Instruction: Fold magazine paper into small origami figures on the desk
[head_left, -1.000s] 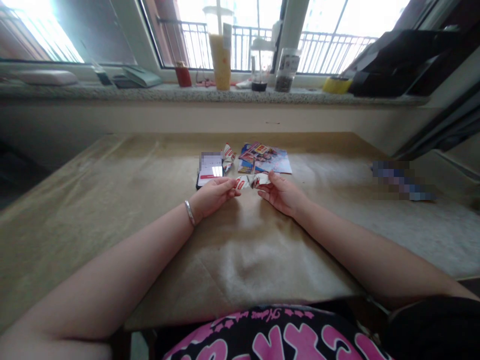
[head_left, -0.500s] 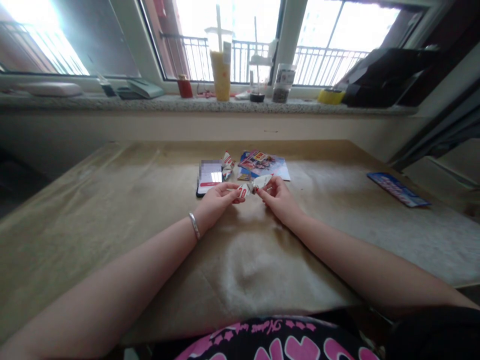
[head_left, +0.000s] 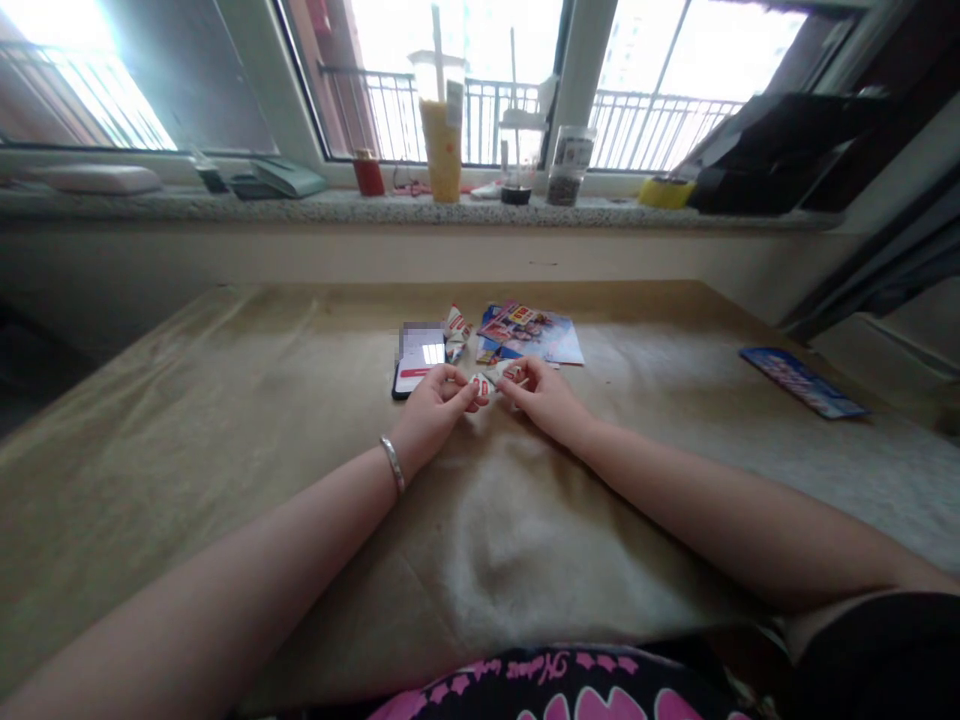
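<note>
Between my hands, just above the table, is a small white folded paper (head_left: pixel 481 385) with red print, pinched in the middle. My left hand (head_left: pixel 431 408) grips its left end between thumb and fingers. At its right end, my right hand (head_left: pixel 551 402) pinches the paper the same way, partly hiding it. Close behind my left hand lies a phone (head_left: pixel 420 356) with its screen lit. A second folded paper piece (head_left: pixel 457 328), white with red print, rests against the phone's right side. Beyond my right hand lie colourful printed sheets (head_left: pixel 536 328), overlapping one another.
A blue printed strip (head_left: pixel 802 382) lies on the cloth-covered table (head_left: pixel 262 460) at the right. Along the windowsill (head_left: pixel 300 212) stand a tall yellow drink cup (head_left: pixel 441 150), a red jar (head_left: pixel 368 173), clear cups (head_left: pixel 566 165) and a black bag (head_left: pixel 765 160).
My right hand has moved slightly left, closer to my left hand. The right part of the paper, stretched out flat before, is now drawn in and turned, with red print showing.
</note>
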